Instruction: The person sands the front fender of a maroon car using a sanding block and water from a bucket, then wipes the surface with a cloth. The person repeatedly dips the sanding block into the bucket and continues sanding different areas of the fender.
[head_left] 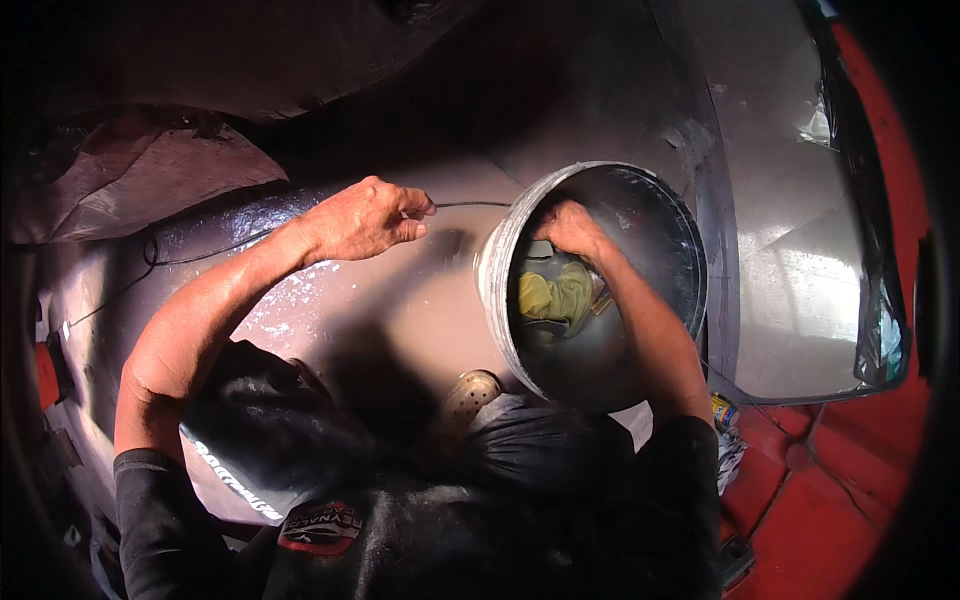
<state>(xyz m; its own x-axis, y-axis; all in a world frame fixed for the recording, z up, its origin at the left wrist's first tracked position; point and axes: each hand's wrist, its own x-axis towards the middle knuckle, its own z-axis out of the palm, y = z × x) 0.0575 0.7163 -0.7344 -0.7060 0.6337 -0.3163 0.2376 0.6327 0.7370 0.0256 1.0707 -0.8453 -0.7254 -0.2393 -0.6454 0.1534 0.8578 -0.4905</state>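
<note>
My left hand [385, 220] is over the pale, wet-looking surface [420, 300], fingers loosely curved with the thumb apart, its fingertips at a thin dark cable [470, 203]. Whether they touch it is unclear. A large round bucket [660, 300] with a whitish rim stands to the right. My right hand [568, 228] reaches inside it, fingers curled over a grey-green piece [537, 248], partly hidden. Below that lie crumpled yellow and olive cloths [555, 300] in the bucket.
Dark, creased sheeting [160, 170] spans the back left. A grey panel [780, 280] with dark plastic along its edge is at right, beside a red surface [820, 470] with a small can [725, 410] and crumpled material. A tan perforated shoe [470, 395] shows below the bucket.
</note>
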